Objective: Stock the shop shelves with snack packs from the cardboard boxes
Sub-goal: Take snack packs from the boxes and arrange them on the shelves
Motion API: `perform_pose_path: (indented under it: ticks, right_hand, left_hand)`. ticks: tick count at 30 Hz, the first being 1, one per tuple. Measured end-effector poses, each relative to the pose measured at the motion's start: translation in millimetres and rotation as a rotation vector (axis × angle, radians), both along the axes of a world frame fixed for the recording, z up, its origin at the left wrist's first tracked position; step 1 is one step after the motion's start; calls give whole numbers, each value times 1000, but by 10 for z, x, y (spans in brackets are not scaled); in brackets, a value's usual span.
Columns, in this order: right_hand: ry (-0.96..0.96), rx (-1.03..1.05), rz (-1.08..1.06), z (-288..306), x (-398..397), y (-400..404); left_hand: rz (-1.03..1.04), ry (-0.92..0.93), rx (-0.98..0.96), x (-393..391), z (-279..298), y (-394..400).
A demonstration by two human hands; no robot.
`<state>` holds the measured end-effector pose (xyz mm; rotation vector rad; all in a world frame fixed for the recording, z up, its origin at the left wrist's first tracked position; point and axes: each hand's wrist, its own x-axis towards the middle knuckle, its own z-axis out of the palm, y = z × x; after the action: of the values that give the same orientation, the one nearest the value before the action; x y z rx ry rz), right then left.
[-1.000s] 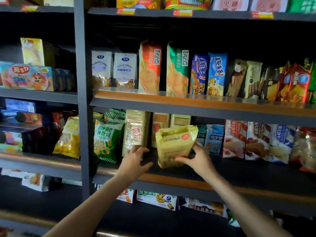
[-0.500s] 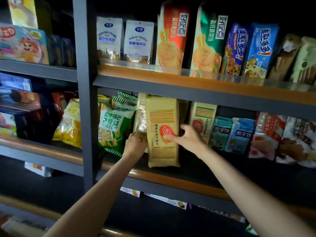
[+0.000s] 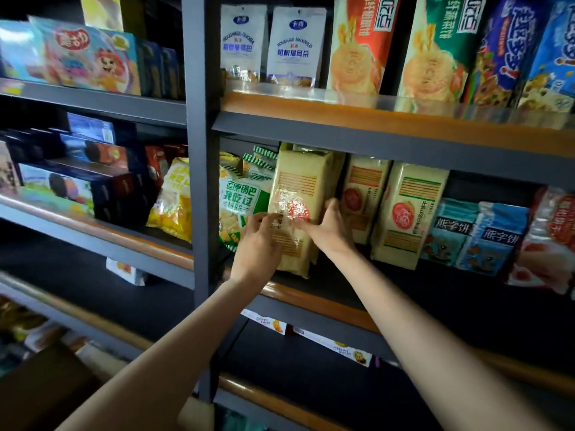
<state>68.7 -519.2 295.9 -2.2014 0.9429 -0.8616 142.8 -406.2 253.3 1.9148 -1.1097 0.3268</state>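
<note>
Two bare arms reaching up and forward to the middle shelf. Left hand at the lower left of a tall yellow cracker pack, fingers spread and fairly straight, tips laid flat on the shiny front, not curled round it. Right hand on the pack's right side, palm turned in, fingers wrapped round the right edge and mostly hidden behind it, thumb across the front. Both wrists close together, arms making a V. Pack standing up on the shelf, leaning a little, bottom near the wooden front edge. Just left of it, touching, a green and white snack bag. Just right of it, two more yellow packs standing up, then blue cookie bags.
</note>
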Motion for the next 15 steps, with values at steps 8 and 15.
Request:
perform_pose_path:
  ticks: [8, 15]
  right_hand:
    - [-274, -311, 24, -286, -406, 657]
    - [-106, -406, 511, -1353, -80, 2153]
  left_hand:
    - [-37, -241, 62, -277, -404, 1191]
    - [304, 47, 193, -316, -1421, 2977]
